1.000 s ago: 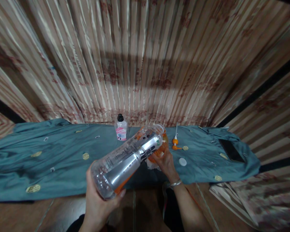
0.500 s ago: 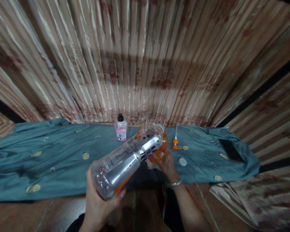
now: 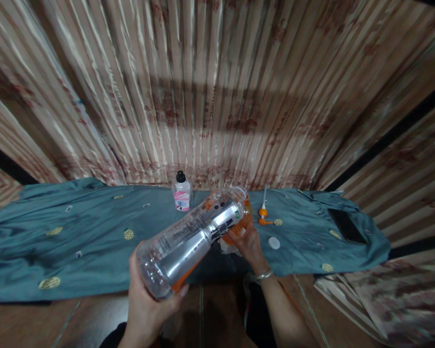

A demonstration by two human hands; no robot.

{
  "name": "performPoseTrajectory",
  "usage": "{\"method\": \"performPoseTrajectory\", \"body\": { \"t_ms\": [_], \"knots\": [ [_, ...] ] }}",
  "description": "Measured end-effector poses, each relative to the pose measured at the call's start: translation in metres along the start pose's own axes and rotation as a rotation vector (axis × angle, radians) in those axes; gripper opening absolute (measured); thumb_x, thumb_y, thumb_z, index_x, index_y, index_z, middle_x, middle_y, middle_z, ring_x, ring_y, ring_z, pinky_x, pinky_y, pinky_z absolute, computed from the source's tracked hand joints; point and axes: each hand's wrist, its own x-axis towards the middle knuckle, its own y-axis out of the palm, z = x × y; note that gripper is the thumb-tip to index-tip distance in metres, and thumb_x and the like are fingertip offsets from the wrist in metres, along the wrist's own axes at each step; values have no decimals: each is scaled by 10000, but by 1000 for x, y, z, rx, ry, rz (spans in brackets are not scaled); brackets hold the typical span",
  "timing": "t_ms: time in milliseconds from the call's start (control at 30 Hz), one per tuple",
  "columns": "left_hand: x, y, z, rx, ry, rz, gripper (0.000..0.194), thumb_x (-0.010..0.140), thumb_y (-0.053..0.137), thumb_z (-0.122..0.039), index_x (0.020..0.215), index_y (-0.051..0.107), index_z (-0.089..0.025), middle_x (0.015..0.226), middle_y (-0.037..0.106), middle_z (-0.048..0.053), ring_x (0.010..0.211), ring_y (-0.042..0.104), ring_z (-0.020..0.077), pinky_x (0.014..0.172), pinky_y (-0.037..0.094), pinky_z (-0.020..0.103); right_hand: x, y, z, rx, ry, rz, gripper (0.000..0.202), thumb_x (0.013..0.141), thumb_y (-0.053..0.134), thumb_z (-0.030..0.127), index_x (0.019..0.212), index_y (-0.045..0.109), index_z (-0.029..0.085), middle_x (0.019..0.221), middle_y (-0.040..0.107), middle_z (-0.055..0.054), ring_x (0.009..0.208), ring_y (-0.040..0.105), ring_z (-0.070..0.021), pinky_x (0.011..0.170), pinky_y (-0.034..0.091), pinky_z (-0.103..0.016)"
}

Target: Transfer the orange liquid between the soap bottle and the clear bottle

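My left hand [image 3: 148, 295] is closed around the base of a large clear plastic bottle [image 3: 188, 246] with a silver label. The bottle is tilted, its open neck pointing up and to the right. Behind that neck, my right hand [image 3: 248, 241] grips an orange bottle [image 3: 241, 227], mostly hidden by the clear one. The neck lies over the top of the orange bottle; whether they touch, I cannot tell. An orange pump head [image 3: 263, 215] with a thin tube rests on the cloth to the right, and a round white cap [image 3: 274, 242] lies nearer.
A small clear bottle [image 3: 182, 198] with a black cap and pink label stands at the back. A black phone [image 3: 347, 225] lies on the right of the green cloth [image 3: 94, 232] covering the table. A patterned curtain [image 3: 210, 96] hangs behind.
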Motion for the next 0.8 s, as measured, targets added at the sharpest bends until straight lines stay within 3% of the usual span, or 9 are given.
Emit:
{"method": "performPoseTrajectory", "body": {
  "t_ms": [167, 300, 467, 633, 800],
  "knots": [
    [-5, 5, -4, -51, -49, -44, 903, 624, 1028, -576, 1364, 615, -263, 1345, 805, 151, 1261, 856, 451, 1134, 703, 657, 2, -1, 2, 0, 13, 14, 637, 811, 921, 564, 1341, 725, 269, 1224, 936, -177, 1210, 911, -468, 1005, 773, -614],
    [0, 0, -2, 13, -14, 30, 996, 492, 1097, -550, 1307, 595, -275, 1234, 803, 124, 1139, 877, 461, 994, 758, 635, 1, -1, 3, 10, 8, 15, 669, 818, 928, 546, 1383, 728, 248, 1242, 931, -175, 1238, 906, -460, 1025, 767, -585],
    [-2, 3, -7, -50, -73, -50, 983, 597, 1030, -585, 1424, 628, -238, 1334, 776, 135, 1252, 838, 448, 1144, 703, 652, 0, 0, 2, 1, 9, 11, 671, 832, 911, 577, 1395, 728, 261, 1218, 933, -160, 1193, 916, -452, 1002, 770, -608],
    [5, -3, 2, 19, -30, 54, 1068, 432, 1116, -561, 1348, 663, -251, 1190, 798, 95, 1095, 864, 437, 955, 766, 614, 0, 1, 2, 22, -8, -10, 689, 816, 917, 629, 1361, 711, 261, 1206, 942, -177, 1162, 924, -464, 999, 773, -636],
    [-5, 4, -3, -36, -32, -41, 1079, 578, 1054, -652, 1479, 646, -220, 1307, 811, 138, 1213, 855, 450, 1068, 734, 634, 1, 1, -2, -21, -6, 1, 681, 836, 923, 627, 1367, 707, 260, 1215, 937, -172, 1186, 920, -466, 1002, 772, -617]
  ]
}}
